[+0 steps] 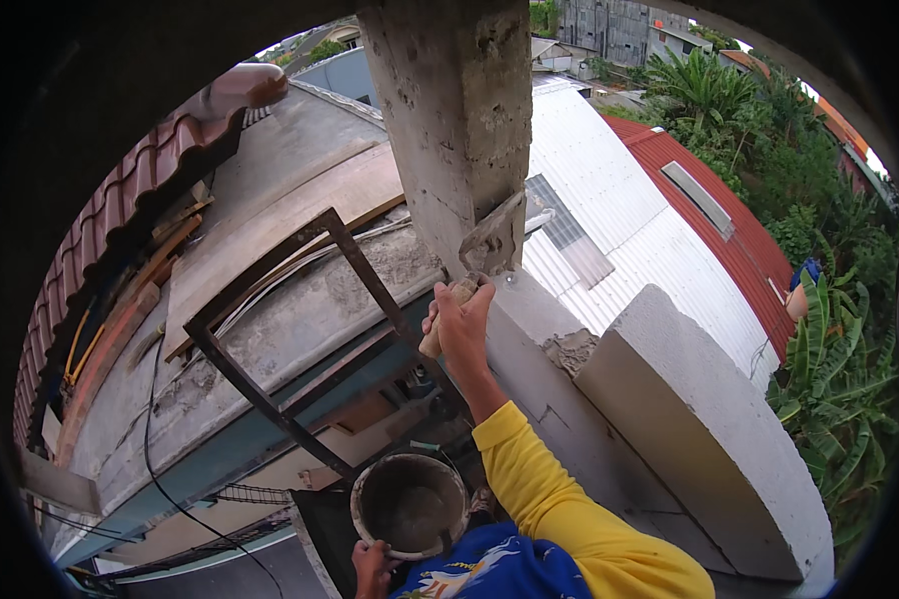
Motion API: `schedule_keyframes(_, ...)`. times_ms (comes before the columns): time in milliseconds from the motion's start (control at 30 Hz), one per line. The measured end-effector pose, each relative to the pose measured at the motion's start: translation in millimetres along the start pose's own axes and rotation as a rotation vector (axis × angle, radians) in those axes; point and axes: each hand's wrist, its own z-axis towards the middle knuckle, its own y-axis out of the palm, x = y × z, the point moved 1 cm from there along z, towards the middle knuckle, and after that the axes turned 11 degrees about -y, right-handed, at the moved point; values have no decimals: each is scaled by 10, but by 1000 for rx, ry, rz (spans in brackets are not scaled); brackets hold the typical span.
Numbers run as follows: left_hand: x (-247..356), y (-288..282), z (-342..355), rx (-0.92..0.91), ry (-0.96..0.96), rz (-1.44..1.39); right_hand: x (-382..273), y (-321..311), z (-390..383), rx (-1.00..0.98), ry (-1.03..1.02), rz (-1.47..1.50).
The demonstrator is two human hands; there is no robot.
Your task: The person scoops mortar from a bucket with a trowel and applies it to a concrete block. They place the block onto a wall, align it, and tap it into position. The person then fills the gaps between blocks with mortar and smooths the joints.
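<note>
My creased sleeve [569, 509], below and right of centre in the frame, is bright yellow, its cuff [499, 425] ending on my forearm [479, 384]. At the bottom edge my shirt front [524, 571] is deep blue with a white-and-orange print [474, 561]. My right hand [462, 321], near the centre, and left hand [372, 566], lower down, are bare.

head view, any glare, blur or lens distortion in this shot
Head view: strong fisheye bending with black edges; head view: white corrugated roof bright, nearly washed out; head view: bucket dim inside; head view: right hand and trowel fairly sharp.
</note>
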Motion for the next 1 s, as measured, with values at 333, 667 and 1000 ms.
schedule_keyframes(333,-67,85,229,-67,44,-105,574,-99,37,26,-145,-440)
schedule_keyframes(667,31,321,339,-42,55,-203,32,-1343,-1551,-704,158,-991)
schedule_keyframes(1000,520,744,60,-113,272,-190,7,-2030,-1923,-1230,607,-1192)
